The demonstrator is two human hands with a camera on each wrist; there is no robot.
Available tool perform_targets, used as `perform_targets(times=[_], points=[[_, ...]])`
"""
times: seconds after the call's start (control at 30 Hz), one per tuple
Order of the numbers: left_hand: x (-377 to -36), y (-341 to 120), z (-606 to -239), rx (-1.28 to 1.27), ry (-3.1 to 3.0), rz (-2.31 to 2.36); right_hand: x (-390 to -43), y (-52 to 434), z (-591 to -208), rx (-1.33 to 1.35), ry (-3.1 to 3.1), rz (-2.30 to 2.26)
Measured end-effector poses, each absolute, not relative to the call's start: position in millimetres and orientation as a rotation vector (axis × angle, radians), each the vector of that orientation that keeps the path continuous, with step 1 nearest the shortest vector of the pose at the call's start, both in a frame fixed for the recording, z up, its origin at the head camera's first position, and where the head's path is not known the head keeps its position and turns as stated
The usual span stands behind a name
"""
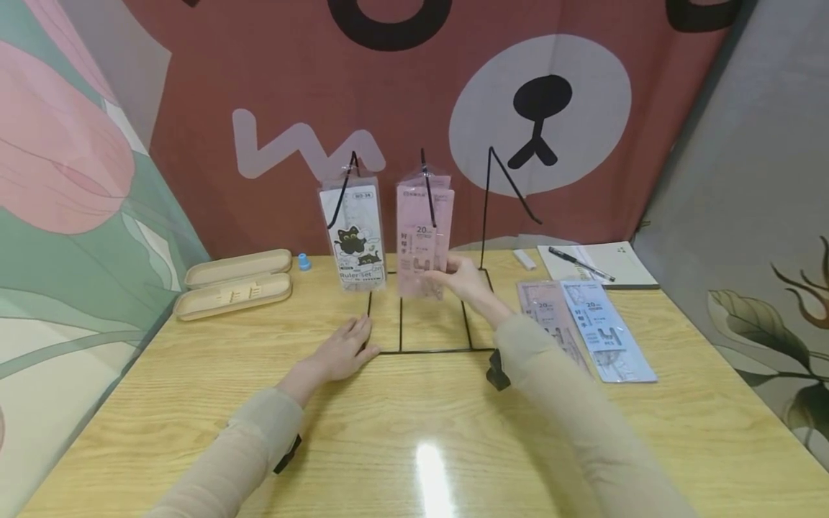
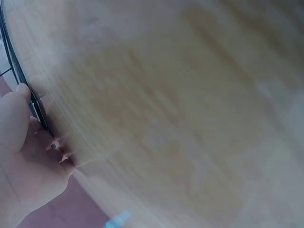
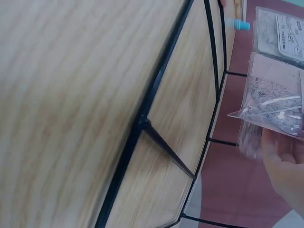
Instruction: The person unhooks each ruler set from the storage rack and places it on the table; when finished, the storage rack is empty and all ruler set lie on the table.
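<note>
A black wire display rack stands on the wooden table, with three upright hooks. From its left hook hangs a white ruler set packet printed with black cats. Pink ruler set packets, overlapping one another, hang on the middle hook. My right hand pinches the lower right edge of the pink packets between thumb and fingers. In the right wrist view, their clear sleeve reaches over the fingertips. My left hand holds the rack's front left corner, thumb and fingers about the black rod.
An opened beige pencil case lies at the back left beside a small blue piece. To the right lie a pink packet and a blue packet. Behind them are a white eraser and a notebook with a pen.
</note>
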State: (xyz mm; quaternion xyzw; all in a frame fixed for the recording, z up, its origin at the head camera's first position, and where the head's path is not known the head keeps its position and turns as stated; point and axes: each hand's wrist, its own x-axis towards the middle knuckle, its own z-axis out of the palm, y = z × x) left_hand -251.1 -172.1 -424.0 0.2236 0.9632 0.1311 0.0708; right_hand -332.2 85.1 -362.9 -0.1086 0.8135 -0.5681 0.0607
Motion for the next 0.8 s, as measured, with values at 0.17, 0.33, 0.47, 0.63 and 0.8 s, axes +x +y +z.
perform_targets(times=[0.17, 0.33, 0.47, 0.63, 0.8], points=[[-250.3, -170.4, -423.5, 0.689, 2.904, 0.395, -317.9, 89.5, -362.0, -0.337, 2.533, -1.694], [-249.8, -169.1, -422.5, 0.689, 2.905, 0.395, -297.4, 96.3, -362.6, -0.404, 2.514, -1.714], [-250.0, -168.9, -422.6, 0.677, 2.901, 0.385, -278.1, 101.7, -362.0, -0.467, 2.464, -1.731], [-249.8, -169.8, -423.3, 0.661, 2.899, 0.391, -253.3, 106.1, -357.5, -0.51, 2.439, -1.718], [-248.9, -170.1, -422.0, 0.646, 2.898, 0.402, -230.7, 108.1, -353.3, -0.471, 2.391, -1.689]])
